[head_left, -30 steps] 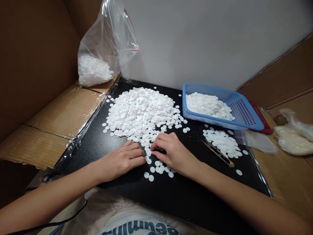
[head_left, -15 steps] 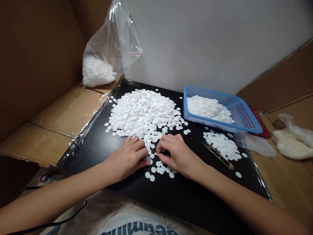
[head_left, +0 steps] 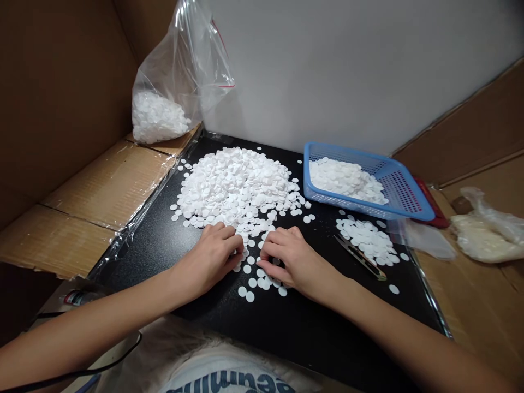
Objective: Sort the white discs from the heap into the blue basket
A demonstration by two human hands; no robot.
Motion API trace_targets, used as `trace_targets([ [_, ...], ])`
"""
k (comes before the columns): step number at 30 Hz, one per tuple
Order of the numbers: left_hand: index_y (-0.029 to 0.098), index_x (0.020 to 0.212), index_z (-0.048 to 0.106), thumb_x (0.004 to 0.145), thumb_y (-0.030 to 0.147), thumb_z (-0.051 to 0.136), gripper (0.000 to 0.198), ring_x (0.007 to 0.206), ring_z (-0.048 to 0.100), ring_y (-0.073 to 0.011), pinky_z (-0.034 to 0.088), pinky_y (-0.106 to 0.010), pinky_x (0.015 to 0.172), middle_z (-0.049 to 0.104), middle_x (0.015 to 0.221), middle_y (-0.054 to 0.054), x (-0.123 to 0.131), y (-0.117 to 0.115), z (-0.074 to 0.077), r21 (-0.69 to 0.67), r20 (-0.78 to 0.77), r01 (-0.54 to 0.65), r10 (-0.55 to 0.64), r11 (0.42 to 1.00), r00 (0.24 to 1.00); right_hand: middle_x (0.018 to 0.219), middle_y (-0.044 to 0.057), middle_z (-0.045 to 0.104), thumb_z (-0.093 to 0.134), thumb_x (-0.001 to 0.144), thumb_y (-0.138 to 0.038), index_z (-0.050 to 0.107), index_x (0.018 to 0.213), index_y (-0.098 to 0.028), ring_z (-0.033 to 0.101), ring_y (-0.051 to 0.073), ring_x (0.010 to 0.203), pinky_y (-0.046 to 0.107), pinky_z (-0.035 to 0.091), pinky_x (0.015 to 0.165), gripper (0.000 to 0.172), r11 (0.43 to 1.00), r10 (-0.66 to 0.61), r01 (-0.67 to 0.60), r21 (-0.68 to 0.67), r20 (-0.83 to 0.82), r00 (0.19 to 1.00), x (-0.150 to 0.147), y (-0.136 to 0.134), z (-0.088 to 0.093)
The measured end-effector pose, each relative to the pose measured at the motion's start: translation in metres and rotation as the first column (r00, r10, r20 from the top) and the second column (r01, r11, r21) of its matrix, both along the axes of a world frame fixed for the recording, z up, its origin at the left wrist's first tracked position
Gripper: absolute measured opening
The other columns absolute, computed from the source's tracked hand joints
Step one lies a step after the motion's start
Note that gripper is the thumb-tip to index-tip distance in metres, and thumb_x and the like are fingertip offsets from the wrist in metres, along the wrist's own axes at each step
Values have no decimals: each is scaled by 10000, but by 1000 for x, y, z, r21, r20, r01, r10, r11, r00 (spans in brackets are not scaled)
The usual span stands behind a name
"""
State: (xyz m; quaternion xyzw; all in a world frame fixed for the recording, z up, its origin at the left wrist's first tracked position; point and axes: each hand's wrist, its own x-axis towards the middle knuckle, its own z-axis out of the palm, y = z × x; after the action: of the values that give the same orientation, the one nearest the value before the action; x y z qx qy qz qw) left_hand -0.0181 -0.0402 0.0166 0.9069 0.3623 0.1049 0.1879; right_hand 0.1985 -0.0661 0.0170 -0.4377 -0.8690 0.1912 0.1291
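My left hand [head_left: 213, 254] is closed, its fingers curled down at the near edge of a large heap of small white discs [head_left: 237, 183]. Whatever its fingertips hold, if anything, is hidden from view. Facing it across a narrow gap, my right hand [head_left: 289, 259] has its thumb and curled fingers drawn together above loose white discs [head_left: 250, 296]. I cannot make out whether a disc is between those fingertips. Several discs lie flat on the black tabletop [head_left: 327, 333] between and in front of both hands.
A blue plastic basket [head_left: 409, 185] of white discs stands at the back right. Thread snips [head_left: 360, 257] lie beside a smaller disc pile [head_left: 368, 240]. On cardboard at the left sits a clear bag [head_left: 159, 117] of discs; another plastic bag [head_left: 487, 234] rests far right.
The pale disc seen edge-on at my right fingertips no longer shows there. My left hand has drawn slightly left, widening the gap. The whole view has shifted a little.
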Motion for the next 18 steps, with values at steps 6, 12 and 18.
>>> trace_targets([
  [6, 187, 898, 638, 941, 137, 556, 106, 826, 510, -202, 319, -337, 740, 587, 863, -21, -3, 3, 5, -14, 0, 15, -15, 1000, 1000, 824, -3, 627, 666, 897, -152, 566, 778, -189, 545, 170, 832, 326, 322, 780, 159, 993, -44, 33, -114, -96, 994, 0, 2, -6],
  [12, 170, 870, 650, 909, 232, 645, 73, 816, 492, -213, 316, -350, 743, 575, 863, -36, 6, 6, 3, 130, -82, 57, -46, 990, 996, 837, -12, 638, 670, 881, -112, 582, 823, -201, 558, 161, 836, 320, 335, 786, 137, 991, -69, 52, -123, -133, 989, -2, 1, -8],
  [18, 165, 822, 654, 915, 249, 646, 126, 818, 506, -221, 298, -347, 719, 571, 814, -39, 13, 7, -1, 197, -92, 84, -67, 977, 994, 871, 4, 646, 640, 905, -119, 671, 946, -236, 593, 175, 882, 330, 345, 791, 128, 995, -16, 5, -98, -113, 993, 1, 0, -6],
])
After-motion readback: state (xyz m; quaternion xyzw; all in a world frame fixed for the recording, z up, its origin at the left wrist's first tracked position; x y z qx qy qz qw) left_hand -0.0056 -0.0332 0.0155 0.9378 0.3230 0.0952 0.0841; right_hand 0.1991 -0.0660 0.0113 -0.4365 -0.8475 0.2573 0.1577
